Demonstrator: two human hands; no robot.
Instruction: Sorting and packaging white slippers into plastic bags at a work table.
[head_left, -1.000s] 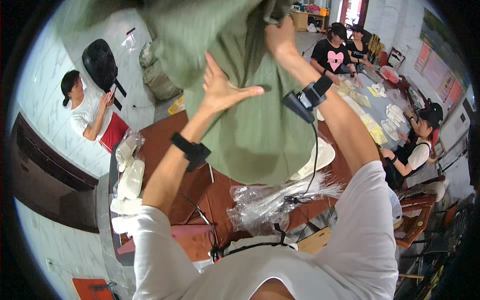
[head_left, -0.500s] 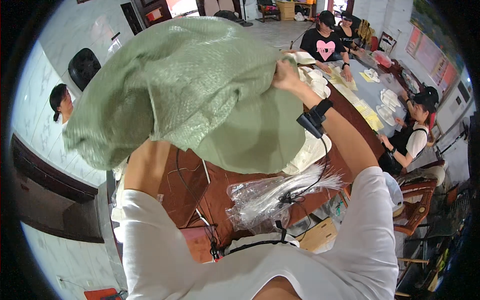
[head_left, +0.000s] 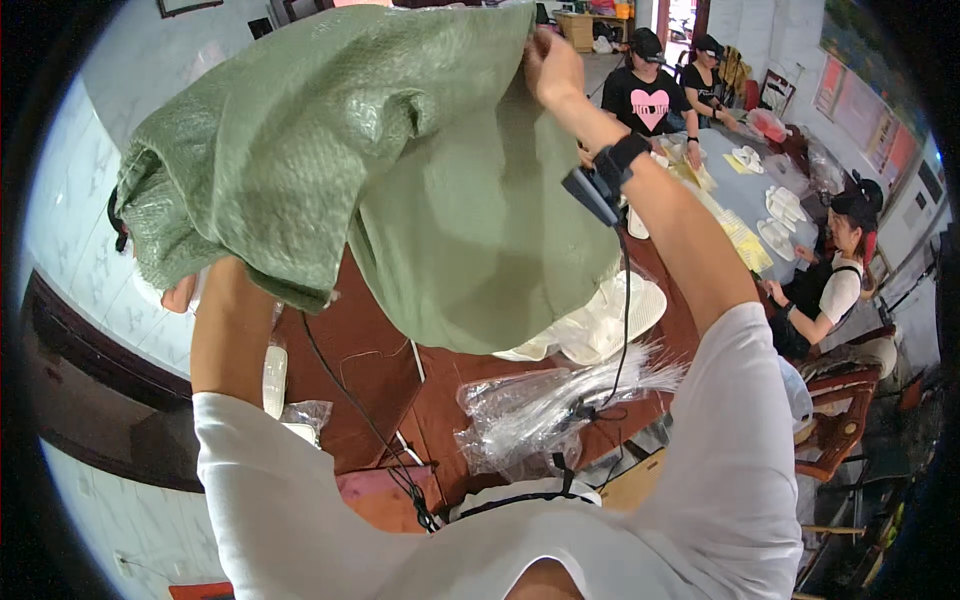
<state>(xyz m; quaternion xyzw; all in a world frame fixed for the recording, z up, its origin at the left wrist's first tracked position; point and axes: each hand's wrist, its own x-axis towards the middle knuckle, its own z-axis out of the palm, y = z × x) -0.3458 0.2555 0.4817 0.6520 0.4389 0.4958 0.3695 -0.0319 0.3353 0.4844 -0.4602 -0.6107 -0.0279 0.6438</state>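
Nearest: person in a white T-shirt (head_left: 700,480), both forearms raised. Black cable (head_left: 370,420) runs down across the dark red-brown bench (head_left: 380,370) toward the chest. On the bench just in front of the torso lies a crumpled bundle of clear plastic bags (head_left: 550,410). To its left, at the bench edge, a small clear packet (head_left: 300,415) & a white strip (head_left: 273,375). Just past the bags, a stack of white flat pieces (head_left: 610,320), partly under the hanging cloth.

Above all that: big green woven sack (head_left: 380,170), held up in the air over the bench, draped & bunched, filling the upper left of the view. Left arm goes up underneath it; left hand is hidden inside the sack, so can't tell if its fingers are closed or spread. Right hand (head_left: 550,65) is up at the sack's top edge, fingers pinched together on the fabric. Black wrist strap w/ a small black device (head_left: 605,175) sits on the right forearm.

Farther back, right: a long table (head_left: 740,200) w/ yellow sheets & white pieces, people seated around it, two in black shirts at the far end, one in white & black on the right side. Wooden chair (head_left: 840,440) stands near right.
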